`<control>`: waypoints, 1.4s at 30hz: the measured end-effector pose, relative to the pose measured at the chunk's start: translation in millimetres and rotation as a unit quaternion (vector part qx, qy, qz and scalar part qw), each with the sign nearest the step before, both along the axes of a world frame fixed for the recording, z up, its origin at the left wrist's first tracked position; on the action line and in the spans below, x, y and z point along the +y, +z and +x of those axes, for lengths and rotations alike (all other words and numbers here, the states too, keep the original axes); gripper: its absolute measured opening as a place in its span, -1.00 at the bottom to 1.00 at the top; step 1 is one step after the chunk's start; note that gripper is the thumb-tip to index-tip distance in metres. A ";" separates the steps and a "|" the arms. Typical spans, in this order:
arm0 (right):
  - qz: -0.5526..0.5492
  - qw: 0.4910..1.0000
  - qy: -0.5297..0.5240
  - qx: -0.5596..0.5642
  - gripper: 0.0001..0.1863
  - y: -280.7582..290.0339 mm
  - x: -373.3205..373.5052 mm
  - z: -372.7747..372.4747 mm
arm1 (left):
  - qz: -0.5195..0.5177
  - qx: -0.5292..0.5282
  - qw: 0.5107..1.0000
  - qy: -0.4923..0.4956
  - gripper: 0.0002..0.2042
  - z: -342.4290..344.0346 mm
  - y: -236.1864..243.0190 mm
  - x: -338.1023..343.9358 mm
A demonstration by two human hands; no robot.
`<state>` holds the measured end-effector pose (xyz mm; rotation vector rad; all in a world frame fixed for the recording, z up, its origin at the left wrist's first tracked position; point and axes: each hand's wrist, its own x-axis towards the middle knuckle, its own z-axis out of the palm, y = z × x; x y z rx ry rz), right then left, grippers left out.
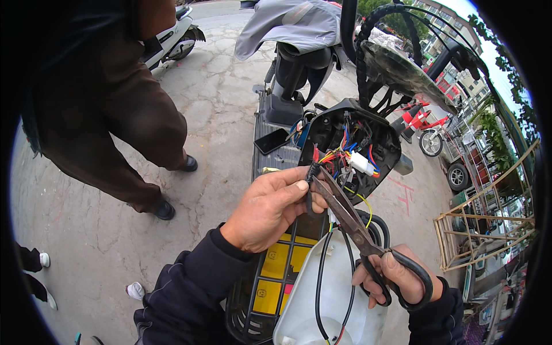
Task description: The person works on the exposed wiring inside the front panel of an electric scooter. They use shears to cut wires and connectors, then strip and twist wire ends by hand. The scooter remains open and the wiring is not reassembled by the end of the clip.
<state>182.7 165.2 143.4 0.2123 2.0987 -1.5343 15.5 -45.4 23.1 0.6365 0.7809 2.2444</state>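
Note:
My left hand (264, 210) pinches a wire bundle wrapped in black tape (312, 173), and a dark strip hangs down past the fingertips. My right hand (405, 276) has its fingers through the black handles of a pair of scissors (357, 233). Their worn metal blades are parted slightly, with the tips right beside the taped bundle; whether they touch it is unclear. Just beyond, the opened black housing (388, 129) of an electric bike shows red, blue and yellow wires and a white connector (361, 164). Black cables (319, 282) run down over a pale plastic panel (299, 307).
A phone (271, 141) lies on the bike's footboard. Under my left forearm is a black basket (253, 310) with yellow inside. A person in brown trousers (115, 132) stands close at left. Wooden frames (489, 221) and a red three-wheeler (422, 121) are at right.

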 end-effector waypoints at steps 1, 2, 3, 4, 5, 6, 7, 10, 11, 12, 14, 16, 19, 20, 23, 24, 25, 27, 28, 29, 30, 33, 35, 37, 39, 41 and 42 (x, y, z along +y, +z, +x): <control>-0.021 1.000 -0.011 -0.016 -0.19 -0.8 -0.4 1.3 | 0.001 -0.003 1.000 0.002 -0.59 0.5 0.3 0.5; -0.047 0.998 -0.021 -0.029 -0.19 -2.4 -0.9 2.3 | 0.007 0.001 1.000 0.005 -0.61 0.9 0.7 0.8; -0.069 0.996 -0.036 -0.043 -0.19 -4.0 -1.9 3.9 | 0.012 0.002 1.000 0.007 -0.62 2.1 1.2 0.9; -0.096 0.992 -0.051 -0.061 -0.20 -5.8 -3.3 5.7 | 0.006 0.000 1.000 0.011 -0.64 3.3 1.8 0.9; -0.105 0.991 -0.055 -0.063 -0.20 -6.2 -3.9 6.9 | 0.010 0.001 1.000 0.017 -0.64 4.0 2.3 1.2; -0.115 0.989 -0.060 -0.066 -0.20 -6.6 -4.8 7.9 | 0.002 0.000 1.000 0.025 -0.64 4.9 2.7 1.4; -0.125 0.988 -0.063 -0.068 -0.21 -6.3 -5.6 8.3 | -0.006 -0.002 0.999 0.034 -0.64 5.3 2.9 1.2; -0.074 0.993 -0.048 -0.075 -0.20 0.1 -5.7 7.1 | -0.009 -0.008 1.000 0.025 -0.64 4.7 1.4 0.3; -0.052 0.995 -0.035 -0.076 -0.16 3.4 -5.8 7.0 | -0.015 -0.009 1.000 0.018 -0.63 4.2 0.3 -0.5; -0.031 0.996 -0.022 -0.079 -0.11 7.7 -5.2 6.6 | -0.021 -0.011 1.000 0.009 -0.61 3.3 -0.5 -1.9; -0.029 0.995 -0.020 -0.091 -0.12 13.1 -2.7 1.6 | -0.034 -0.016 0.999 -0.012 -0.58 0.3 -0.9 -4.9; -0.051 0.991 -0.011 -0.127 -0.13 19.0 2.1 -5.9 | -0.040 -0.067 0.997 -0.017 -0.57 -0.1 1.8 -7.3; -0.110 0.976 -0.011 -0.186 -0.16 30.0 6.9 -14.7 | -0.078 -0.100 0.991 -0.033 -0.56 -1.9 13.6 -13.0; -0.119 0.970 -0.018 -0.211 -0.17 34.3 8.2 -16.6 | -0.095 -0.104 0.989 -0.036 -0.56 -1.2 18.0 -13.6; -0.176 0.958 -0.048 -0.222 -0.21 42.7 0.9 -18.9 | -0.145 -0.137 0.979 -0.029 -0.60 1.1 32.1 -13.1; -0.184 0.954 -0.060 -0.230 -0.20 44.4 -4.5 -19.5 | -0.158 -0.147 0.976 -0.023 -0.62 1.3 36.1 -11.8; -0.198 0.951 -0.074 -0.227 -0.18 46.1 -10.9 -19.7 | -0.171 -0.157 0.972 -0.017 -0.63 2.0 40.0 -11.0; -0.225 0.937 -0.120 -0.238 -0.16 51.2 -25.7 -18.8 | -0.193 -0.175 0.965 -0.006 -0.67 1.7 46.6 -11.1; -0.242 0.930 -0.139 -0.237 -0.15 53.2 -34.7 -19.2 | -0.193 -0.195 0.962 0.000 -0.67 1.1 48.5 -10.2; -0.246 0.924 -0.164 -0.241 -0.13 55.2 -44.3 -19.4 | -0.219 -0.213 0.952 0.010 -0.68 0.1 49.8 -10.0; -0.272 0.904 -0.207 -0.257 -0.12 58.1 -54.8 -18.7 | -0.217 -0.216 0.952 0.004 -0.68 -1.6 50.5 -10.3; -0.284 0.874 -0.302 -0.253 -0.19 64.1 -87.1 -15.6 | -0.218 -0.216 0.951 -0.034 -0.70 -9.6 48.6 -11.1; -0.281 0.867 -0.342 -0.228 -0.32 62.2 -110.3 -14.8 | -0.212 -0.214 0.951 -0.063 -0.71 -17.0 44.9 -11.3; -0.211 0.895 -0.353 -0.175 -0.35 55.3 -134.4 -15.3 | -0.200 -0.202 0.954 -0.093 -0.72 -23.4 42.8 -14.0; -0.185 0.874 -0.418 -0.163 -0.42 48.5 -163.9 -18.7 | -0.202 -0.196 0.952 -0.117 -0.71 -30.9 41.9 -16.0; -0.143 0.867 -0.461 -0.124 -0.45 39.7 -188.8 -24.6 | -0.221 -0.188 0.948 -0.133 -0.71 -35.9 43.1 -19.3; -0.095 0.874 -0.468 -0.086 -0.54 35.7 -197.4 -26.3 | -0.214 -0.189 0.946 -0.154 -0.69 -40.1 43.1 -19.1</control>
